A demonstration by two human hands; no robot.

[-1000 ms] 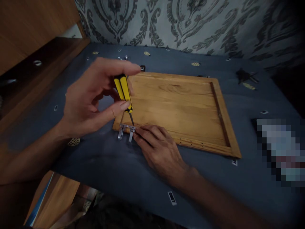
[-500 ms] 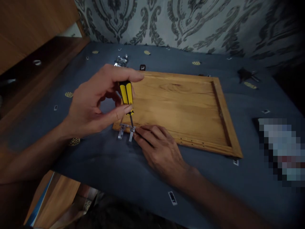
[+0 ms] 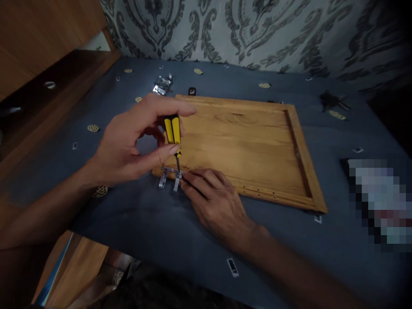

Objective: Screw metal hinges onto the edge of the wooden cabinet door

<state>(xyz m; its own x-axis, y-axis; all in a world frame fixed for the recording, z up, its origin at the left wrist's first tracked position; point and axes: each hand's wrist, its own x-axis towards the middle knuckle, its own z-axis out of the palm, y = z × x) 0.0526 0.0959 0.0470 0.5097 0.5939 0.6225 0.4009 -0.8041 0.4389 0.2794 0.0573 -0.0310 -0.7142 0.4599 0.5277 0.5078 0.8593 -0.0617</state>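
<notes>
The left hand (image 3: 128, 146) holds a yellow-and-black screwdriver (image 3: 173, 131) upright in a fingertip grip, its tip on a metal hinge (image 3: 169, 176) at the near left corner of a wooden panel (image 3: 244, 141). The right hand (image 3: 215, 201) lies flat, grip open, fingertips touching the hinge.

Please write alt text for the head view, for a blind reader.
The left hand holds a yellow screwdriver, its tip on a metal hinge at the corner of a wooden panel; the right hand touches the hinge.

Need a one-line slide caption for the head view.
Left hand holds a yellow-and-black screwdriver upright on a metal hinge at the wooden panel corner; right hand touches the hinge.
</notes>
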